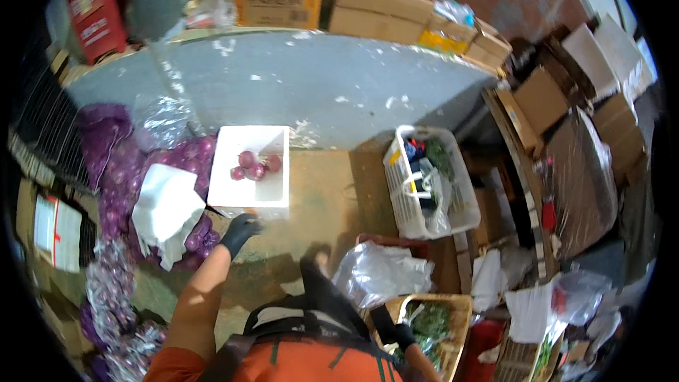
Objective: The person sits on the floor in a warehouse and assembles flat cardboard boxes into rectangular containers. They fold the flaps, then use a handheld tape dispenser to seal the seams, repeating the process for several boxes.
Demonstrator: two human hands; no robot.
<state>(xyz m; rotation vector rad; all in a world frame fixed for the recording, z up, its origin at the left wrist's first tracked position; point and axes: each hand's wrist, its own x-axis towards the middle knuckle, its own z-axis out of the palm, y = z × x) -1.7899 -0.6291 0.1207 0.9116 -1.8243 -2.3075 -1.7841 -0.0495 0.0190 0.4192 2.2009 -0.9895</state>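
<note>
My left hand [242,232], in a dark glove, is just below the near edge of a white foam box [221,170]. Its fingers reach out, and I see nothing held in them. Several red onions [256,169] lie together in the box. My right hand [405,337], also gloved, is low in the picture beside a tan crate [463,315] of leafy greens [430,322]. It appears closed on a dark flat rectangular thing [382,322]; its fingers are mostly hidden.
Purple mesh sacks of onions [117,191] lie left of the foam box, a white foam piece [166,201] on them. A white basket [433,223] with bags and greens stands right. Clear plastic [382,272] lies nearer me. Cardboard boxes [378,10] line the low wall [339,78].
</note>
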